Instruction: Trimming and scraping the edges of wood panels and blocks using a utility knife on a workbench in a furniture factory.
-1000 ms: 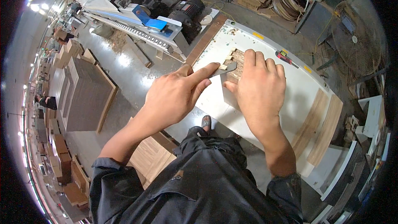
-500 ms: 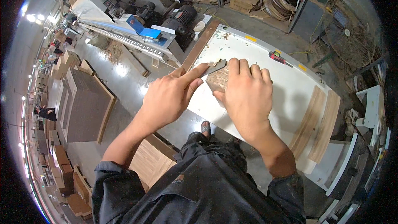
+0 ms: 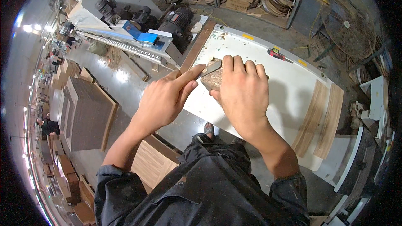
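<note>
Wood block: a small brown wood block (image 3: 210,80) lies flat on the white surface (image 3: 289,96), toward its near-left part, mostly hidden under your right hand; only its left end shows.
Right hand: your right hand (image 3: 243,94) is spread flat on top of the block, fingers together and pointing away from you, palm down. Judged as pinning it so it can't slide or lift.
Left hand: your left hand (image 3: 165,100) is loosely curled, with the forefinger stretched out. It meets a thin grey strip (image 3: 210,67) that lies slanted along the block's far-left edge. Whether you pinch the strip or only press it, I cannot tell.
Why so: one hand holds down while the other works the edge, which keeps the block's left end exposed.
Edges: the block sits near the surface's left rim, where a brown wooden border strip (image 3: 197,48) runs; past that rim is a drop to the floor (image 3: 125,83).
Open room: bare white stretches to your right, as far as two curved wood veneer pieces (image 3: 320,119) lying side by side near the right end, well apart from the block.
Far side: a red and black marker-like tool (image 3: 279,55) lies near the far rim.
Beyond the left rim: a machine with a blue carriage (image 3: 138,33) stands across the floor gap.
</note>
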`<state>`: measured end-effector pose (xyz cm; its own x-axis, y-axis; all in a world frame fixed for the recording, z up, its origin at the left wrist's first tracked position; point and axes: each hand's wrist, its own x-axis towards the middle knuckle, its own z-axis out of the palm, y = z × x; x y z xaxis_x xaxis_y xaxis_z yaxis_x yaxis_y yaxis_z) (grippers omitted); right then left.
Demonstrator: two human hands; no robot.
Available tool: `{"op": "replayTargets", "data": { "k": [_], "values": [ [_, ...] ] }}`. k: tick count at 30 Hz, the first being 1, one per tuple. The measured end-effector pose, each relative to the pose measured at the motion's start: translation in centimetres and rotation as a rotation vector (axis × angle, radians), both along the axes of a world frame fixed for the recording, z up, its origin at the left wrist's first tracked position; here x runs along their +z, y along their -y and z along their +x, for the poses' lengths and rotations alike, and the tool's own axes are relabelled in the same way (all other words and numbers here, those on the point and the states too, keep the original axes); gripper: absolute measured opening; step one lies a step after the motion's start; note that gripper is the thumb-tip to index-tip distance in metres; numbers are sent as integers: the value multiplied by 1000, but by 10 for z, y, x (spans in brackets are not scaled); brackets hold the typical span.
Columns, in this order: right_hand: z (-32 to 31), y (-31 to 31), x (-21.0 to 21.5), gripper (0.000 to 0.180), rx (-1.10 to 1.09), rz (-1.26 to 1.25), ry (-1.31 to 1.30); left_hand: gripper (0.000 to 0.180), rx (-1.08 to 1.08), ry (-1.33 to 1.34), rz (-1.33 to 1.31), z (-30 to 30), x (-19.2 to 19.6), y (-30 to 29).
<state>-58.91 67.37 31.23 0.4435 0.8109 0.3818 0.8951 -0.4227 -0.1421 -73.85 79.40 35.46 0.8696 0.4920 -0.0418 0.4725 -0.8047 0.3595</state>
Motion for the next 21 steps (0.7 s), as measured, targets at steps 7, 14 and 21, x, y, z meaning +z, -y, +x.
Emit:
{"op": "replayTargets", "data": {
  "k": [7, 14, 21],
  "values": [
    [-2, 1, 4, 63, 6, -27, -44, 41, -22, 55, 42, 8, -10, -15],
    [-9, 5, 4, 64, 80, -20, -47, 41, 69, 39, 186, 31, -38, -67],
    [15, -6, 0, 63, 50, 16, -11, 43, 11, 67, -217, 7, -3, -25]
  ]
}}
